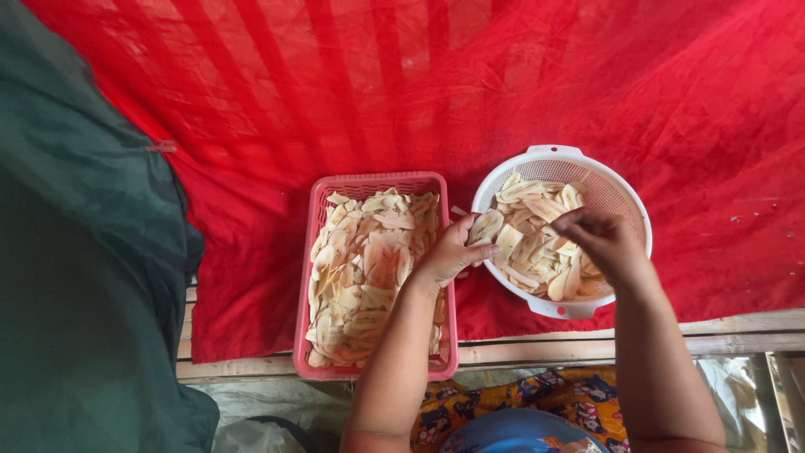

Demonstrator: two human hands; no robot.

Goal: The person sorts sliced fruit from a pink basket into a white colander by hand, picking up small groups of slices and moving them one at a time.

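Observation:
A pink rectangular plastic basket (312,277) full of pale banana slices (369,268) lies on a red net cloth. To its right stands a round white colander (553,158), also holding banana slices (537,243). My left hand (453,252) hovers at the colander's left rim and grips a small stack of slices (486,226). My right hand (605,242) reaches down into the colander with its fingers bunched among the slices; whether it holds one is unclear.
The red net cloth (503,84) covers a slatted wooden rack (738,335). A dark green cloth (75,294) hangs at the left. Patterned yellow fabric (570,394) and a blue rounded object (520,432) show at the bottom edge.

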